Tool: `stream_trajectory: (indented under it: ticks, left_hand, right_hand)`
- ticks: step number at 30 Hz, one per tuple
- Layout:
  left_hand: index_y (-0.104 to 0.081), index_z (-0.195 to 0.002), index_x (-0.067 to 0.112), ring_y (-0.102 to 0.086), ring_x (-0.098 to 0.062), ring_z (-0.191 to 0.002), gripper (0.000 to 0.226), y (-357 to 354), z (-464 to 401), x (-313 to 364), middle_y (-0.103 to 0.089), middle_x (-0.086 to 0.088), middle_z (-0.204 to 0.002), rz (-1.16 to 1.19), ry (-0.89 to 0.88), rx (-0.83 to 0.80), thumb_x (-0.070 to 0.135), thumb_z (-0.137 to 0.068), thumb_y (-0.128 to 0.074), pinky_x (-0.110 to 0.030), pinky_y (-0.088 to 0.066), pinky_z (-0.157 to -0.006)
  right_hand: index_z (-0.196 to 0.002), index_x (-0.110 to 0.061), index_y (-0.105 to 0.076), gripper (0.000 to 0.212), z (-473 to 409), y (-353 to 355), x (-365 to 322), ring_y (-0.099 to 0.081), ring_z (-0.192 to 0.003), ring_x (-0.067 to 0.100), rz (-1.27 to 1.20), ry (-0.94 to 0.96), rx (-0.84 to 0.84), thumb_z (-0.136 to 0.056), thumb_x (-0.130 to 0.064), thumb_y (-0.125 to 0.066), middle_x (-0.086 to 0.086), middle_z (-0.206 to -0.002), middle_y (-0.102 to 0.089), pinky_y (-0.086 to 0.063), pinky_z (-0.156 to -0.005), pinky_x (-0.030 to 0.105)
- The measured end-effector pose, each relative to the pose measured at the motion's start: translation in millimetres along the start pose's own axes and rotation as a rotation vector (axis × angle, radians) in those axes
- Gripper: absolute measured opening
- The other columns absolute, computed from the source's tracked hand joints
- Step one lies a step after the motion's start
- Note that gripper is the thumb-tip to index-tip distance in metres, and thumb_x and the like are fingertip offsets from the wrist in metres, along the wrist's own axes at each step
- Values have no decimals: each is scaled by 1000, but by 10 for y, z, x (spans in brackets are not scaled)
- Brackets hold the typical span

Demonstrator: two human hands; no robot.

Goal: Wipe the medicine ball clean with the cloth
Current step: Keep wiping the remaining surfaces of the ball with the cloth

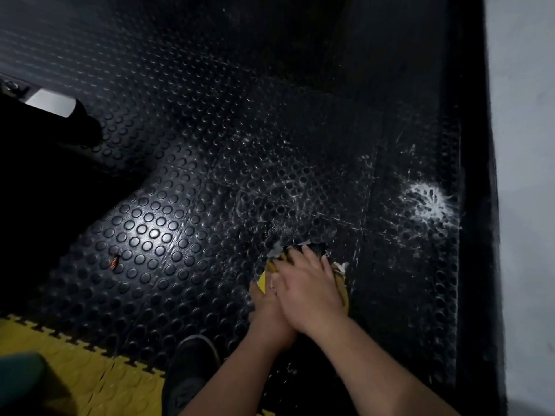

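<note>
A medicine ball [315, 249], black and yellow, is seen low in the picture at about 5 o'clock from centre, resting on the black studded floor mat [156, 229]. Most of the ball is hidden beneath the two hands and the cloth. The right hand [309, 292] is laid flat over the top of the ball, fingers spread and stretched toward 12 o'clock, pressing on a pale cloth [341, 267] whose crumpled edges show at 11 o'clock and 2 o'clock of the hand. The left hand [265, 307] is tucked partly under the right one at its 8 o'clock side and is cupped against the ball's yellow flank; whether its fingers are closed on anything cannot be told.

White splash marks [428, 202] are spread over the mat at 2 o'clock from the ball, near the black raised border beside the grey wall [525, 175]. A dark shoe [192, 370] is planted at 7 o'clock from the hands. Yellow interlocking tiles [99, 373] are joined to the black mat at the lower left corner.
</note>
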State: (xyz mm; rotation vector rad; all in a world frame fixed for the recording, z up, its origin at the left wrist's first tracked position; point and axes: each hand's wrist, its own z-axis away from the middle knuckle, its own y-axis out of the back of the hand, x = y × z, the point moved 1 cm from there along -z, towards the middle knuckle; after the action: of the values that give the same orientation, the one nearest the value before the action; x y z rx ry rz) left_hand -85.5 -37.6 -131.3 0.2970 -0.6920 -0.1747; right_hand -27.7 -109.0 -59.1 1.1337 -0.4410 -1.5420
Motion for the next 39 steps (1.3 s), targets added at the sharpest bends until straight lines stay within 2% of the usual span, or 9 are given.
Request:
stream_trajectory:
  ticks: [6,12,15,19,23,27,30,34,39]
  left_hand:
    - [17,-152,54,-13,-45,-150,145,-45,140,71,22,6,-163,-42,-32,-56,55,-58,-93,-58,-29,-118]
    - [9,-147,60,-20,-38,-148,141,3,115,-6,14,7,-162,-2,-95,-44,66,-43,-85,-55,-30,-120]
    - [17,-152,54,-12,-46,-149,142,-69,229,80,26,3,-163,-50,-40,-58,54,-60,-92,-56,-26,-118]
    - [15,-154,52,-15,-48,-147,139,-63,225,140,25,0,-164,-75,-20,-35,51,-64,-91,-56,-28,-116]
    - [11,-151,59,-8,-41,-152,127,17,65,-21,22,6,-165,0,-66,-67,42,-72,-87,-52,-18,-123]
    - [13,-150,57,-14,-40,-151,142,-29,176,13,21,9,-163,-12,-57,-49,52,-56,-94,-55,-27,-120]
    - [13,-150,57,-17,-41,-149,141,-20,160,50,18,7,-164,-29,-54,-36,55,-56,-93,-54,-28,-120]
    - [6,-158,45,-17,-36,-152,118,101,13,27,6,-5,-167,-60,-76,-49,41,-75,-78,-50,-22,-124]
    - [12,-152,56,-17,-41,-150,145,12,128,32,21,5,-164,-26,-39,-58,58,-52,-92,-54,-26,-121]
  right_hand:
    - [-137,-20,-57,40,-585,205,405,-54,-128,33,-209,-380,-69,-106,-27,-32,12,-143,-56,-47,-104,46]
    - [-138,-32,-59,44,-186,1,172,-35,-145,25,12,-88,16,-104,-45,-34,-2,-152,-47,-28,-120,48]
    - [-134,-22,-62,44,-473,127,542,-56,-125,32,-185,-364,-36,-106,-39,-33,9,-136,-61,-46,-97,40]
    - [-130,-13,-61,43,-444,138,475,-56,-122,36,-145,-359,-11,-108,-33,-30,16,-131,-61,-47,-103,46]
    - [-150,-35,-46,51,22,-98,218,-20,-153,24,15,-111,92,-105,-49,-26,-2,-163,-32,-17,-125,46]
    - [-142,-18,-56,46,-344,45,716,-51,-130,32,-383,-454,80,-109,-35,-29,13,-145,-55,-43,-103,39]
    - [-138,-17,-57,43,-381,85,672,-54,-126,31,-339,-449,53,-109,-31,-29,14,-141,-58,-44,-96,34]
    - [-148,-35,-49,49,52,-123,233,-16,-155,20,-112,-168,107,-106,-50,-31,-10,-163,-30,-14,-126,44]
    - [-135,-17,-59,42,-345,24,765,-53,-126,30,-407,-461,69,-108,-35,-32,12,-142,-56,-42,-95,34]
